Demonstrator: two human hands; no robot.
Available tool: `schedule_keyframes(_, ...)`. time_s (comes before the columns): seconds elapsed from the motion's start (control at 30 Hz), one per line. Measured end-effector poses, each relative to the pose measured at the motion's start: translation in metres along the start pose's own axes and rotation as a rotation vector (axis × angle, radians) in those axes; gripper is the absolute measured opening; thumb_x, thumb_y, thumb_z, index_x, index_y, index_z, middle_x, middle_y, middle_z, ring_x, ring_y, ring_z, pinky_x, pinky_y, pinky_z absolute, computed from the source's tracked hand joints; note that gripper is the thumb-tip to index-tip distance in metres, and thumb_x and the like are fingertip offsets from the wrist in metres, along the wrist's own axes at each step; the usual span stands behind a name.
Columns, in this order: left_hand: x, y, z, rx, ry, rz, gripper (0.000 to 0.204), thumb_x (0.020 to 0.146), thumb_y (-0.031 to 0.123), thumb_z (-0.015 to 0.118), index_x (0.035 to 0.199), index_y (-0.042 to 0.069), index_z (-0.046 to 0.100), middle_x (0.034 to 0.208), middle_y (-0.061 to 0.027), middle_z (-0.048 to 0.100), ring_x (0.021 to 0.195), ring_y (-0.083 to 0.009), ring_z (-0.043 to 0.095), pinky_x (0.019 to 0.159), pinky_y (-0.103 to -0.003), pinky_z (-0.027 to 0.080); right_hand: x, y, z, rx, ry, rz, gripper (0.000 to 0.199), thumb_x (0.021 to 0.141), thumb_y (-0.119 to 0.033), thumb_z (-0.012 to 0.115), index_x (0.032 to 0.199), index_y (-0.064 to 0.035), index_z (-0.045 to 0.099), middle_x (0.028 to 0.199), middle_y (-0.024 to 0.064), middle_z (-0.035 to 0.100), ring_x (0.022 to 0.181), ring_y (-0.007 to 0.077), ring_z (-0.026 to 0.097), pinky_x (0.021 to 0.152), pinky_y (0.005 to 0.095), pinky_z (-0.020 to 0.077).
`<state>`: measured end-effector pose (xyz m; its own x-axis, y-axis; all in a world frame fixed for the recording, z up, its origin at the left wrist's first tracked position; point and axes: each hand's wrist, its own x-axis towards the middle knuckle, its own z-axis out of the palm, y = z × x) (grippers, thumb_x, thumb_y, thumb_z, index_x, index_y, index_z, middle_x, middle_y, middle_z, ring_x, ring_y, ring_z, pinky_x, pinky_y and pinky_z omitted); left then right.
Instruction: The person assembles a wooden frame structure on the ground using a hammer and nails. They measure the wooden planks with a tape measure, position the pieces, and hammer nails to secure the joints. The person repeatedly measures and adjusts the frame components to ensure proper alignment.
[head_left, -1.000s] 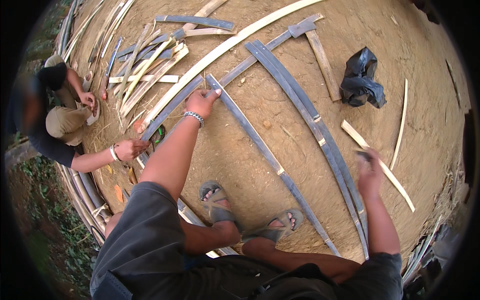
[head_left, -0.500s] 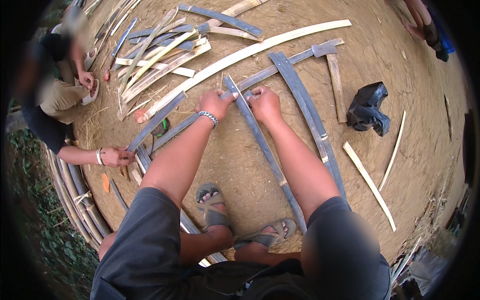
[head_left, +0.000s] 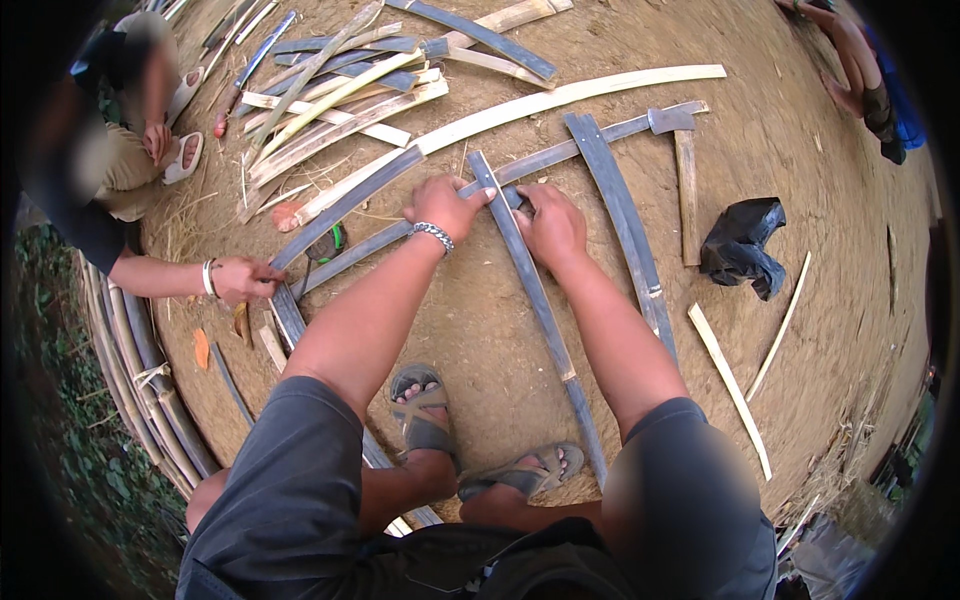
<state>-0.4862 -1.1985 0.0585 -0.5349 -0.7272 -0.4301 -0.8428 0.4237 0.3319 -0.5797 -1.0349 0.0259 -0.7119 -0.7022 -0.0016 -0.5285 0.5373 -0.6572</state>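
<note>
We have a single view, taken from a head-worn fisheye camera looking steeply down over our own thighs and sandalled feet onto the dirt ground (head_left: 480, 330). It sits close above the left hand (head_left: 445, 205) and right hand (head_left: 552, 225). Straight bamboo slats (head_left: 540, 300) bend toward the rim. No second view shares the scene.

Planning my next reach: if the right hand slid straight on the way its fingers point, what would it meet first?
The right hand points up-left along the ground; first it would likely meet the left hand at the grey bamboo strip.
</note>
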Motion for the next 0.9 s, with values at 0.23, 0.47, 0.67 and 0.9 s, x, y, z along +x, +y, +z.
schedule_keyframes(0.23, 0.0, -0.004, 0.007, 0.021, 0.007, -0.033, 0.07, 0.078, 0.067, 0.078, 0.119, 0.011, 0.076, 0.116, -0.0157, 0.076, 0.115, -0.0326, 0.068, 0.105, -0.054, 0.04, 0.019, 0.004, 0.012, -0.087, 0.033, -0.121, 0.027, 0.076, -0.029, 0.085, 0.091, -0.0141, 0.07, 0.091, 0.0047, 0.073, 0.093, 0.0264, 0.067, 0.087, 0.0422, 0.0475)
schedule_keyframes(0.47, 0.001, -0.007, 0.01, -0.003, 0.006, -0.033, 0.066, 0.078, 0.068, 0.078, 0.115, 0.013, 0.077, 0.113, -0.0142, 0.076, 0.116, -0.0322, 0.067, 0.1, -0.05, 0.041, 0.016, 0.021, 0.02, 0.011, 0.106, -0.3, 0.023, 0.077, -0.025, 0.084, 0.096, -0.0145, 0.076, 0.105, 0.0033, 0.076, 0.098, 0.0241, 0.067, 0.092, 0.0407, 0.0468)
schedule_keyframes(0.67, 0.0, -0.006, 0.011, -0.001, 0.044, -0.017, 0.064, 0.076, 0.069, 0.079, 0.109, 0.014, 0.08, 0.109, -0.0129, 0.077, 0.113, -0.0324, 0.067, 0.097, -0.049, 0.041, 0.013, 0.029, 0.016, -0.032, 0.04, -0.418, 0.027, 0.084, -0.023, 0.077, 0.111, -0.0171, 0.079, 0.118, 0.001, 0.075, 0.107, 0.0236, 0.065, 0.1, 0.0416, 0.0454)
schedule_keyframes(0.9, -0.002, -0.007, 0.014, -0.006, 0.105, 0.01, 0.065, 0.076, 0.067, 0.08, 0.11, 0.012, 0.079, 0.127, -0.0124, 0.071, 0.126, -0.0315, 0.059, 0.103, -0.051, 0.038, 0.013, 0.025, 0.015, -0.101, 0.018, -0.441, 0.029, 0.086, -0.017, 0.076, 0.115, -0.0158, 0.078, 0.119, 0.002, 0.075, 0.107, 0.0242, 0.064, 0.098, 0.0417, 0.046)
